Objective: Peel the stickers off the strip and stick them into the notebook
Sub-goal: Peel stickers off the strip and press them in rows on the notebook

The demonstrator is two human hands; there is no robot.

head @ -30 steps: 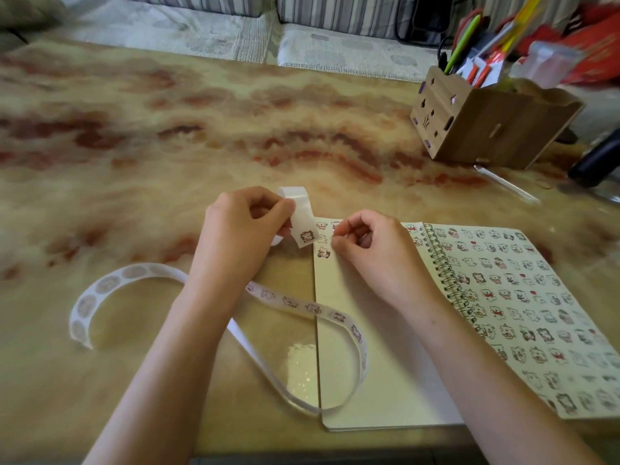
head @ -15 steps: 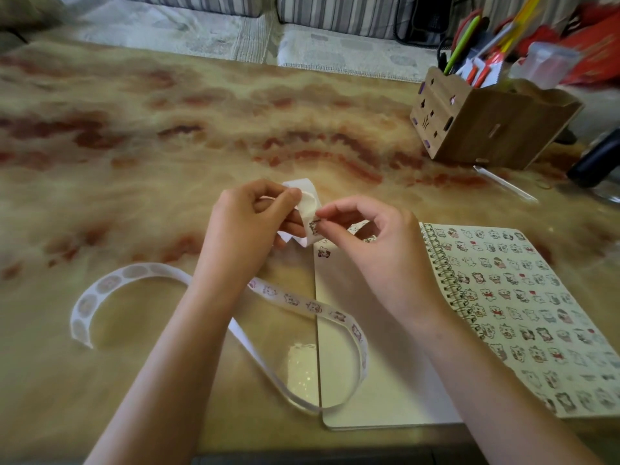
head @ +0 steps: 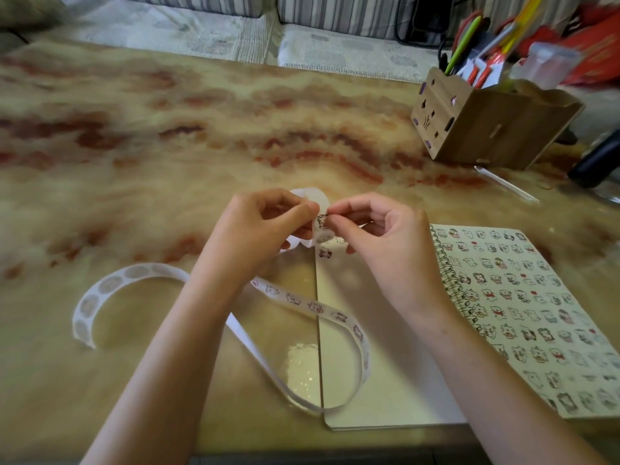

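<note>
A long white sticker strip [head: 295, 302] curls across the table and over the open spiral notebook [head: 385, 380]. My left hand [head: 258, 233] pinches the strip's raised end just above the notebook's top left corner. My right hand [head: 379, 239] meets it there, thumb and forefinger pinching a small cartoon sticker [head: 322, 222] on that raised end. The notebook's blank left page holds a few stickers [head: 325, 252] near its top edge. Its right page [head: 536, 313] is covered with several small stickers.
A wooden pen holder [head: 486, 125] with pens and scissors stands at the back right. A black object [head: 597, 162] lies at the right edge, with a clear stick [head: 503, 184] in front of the holder. The strip's emptied end [head: 100, 297] loops to the left.
My right hand has lifted off the notebook page and moved left to the strip's raised end, where it now pinches a sticker. The left hand has turned the strip end slightly.
</note>
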